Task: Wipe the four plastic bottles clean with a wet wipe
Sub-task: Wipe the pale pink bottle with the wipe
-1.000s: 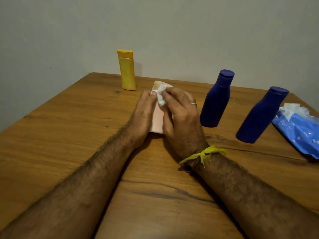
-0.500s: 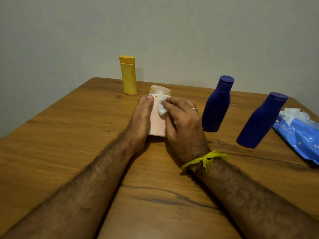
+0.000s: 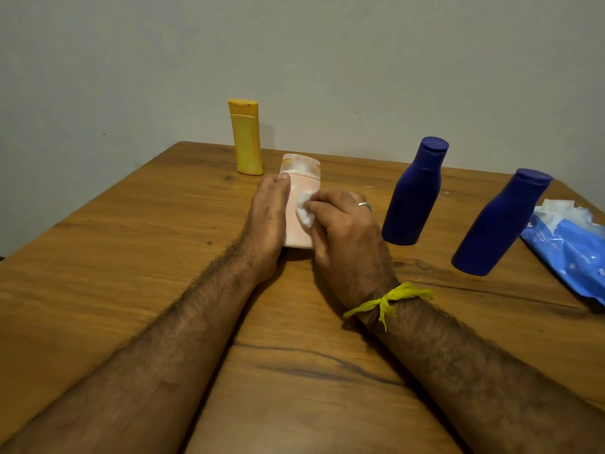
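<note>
While the left hand steadies the pale pink bottle upright on the counter, its fingers lying long against the bottle's left side and seeming to wrap round it, the right hand presses a small wad of white wet wipe against the front face, pinched between thumb and curled fingertips. From where I stand, the step would go best with firm strokes running the length of the body and then up over the translucent cap, the bottle turned a little in the steadying hand so the back and sides get their share, since only the front is being reached now. A light bottle like this could skid or tip if the rubbing hand pushes harder than the holding one braces. The yellow bottle stands behind, near the far edge, and two dark blue bottles wait upright to the right, well apart from the hands. Beyond them lies the blue wipe packet with a sheet poking out. The counter is warm brown wood with dark grain lines, pushed against a plain greyish wall; the light is dim.
</note>
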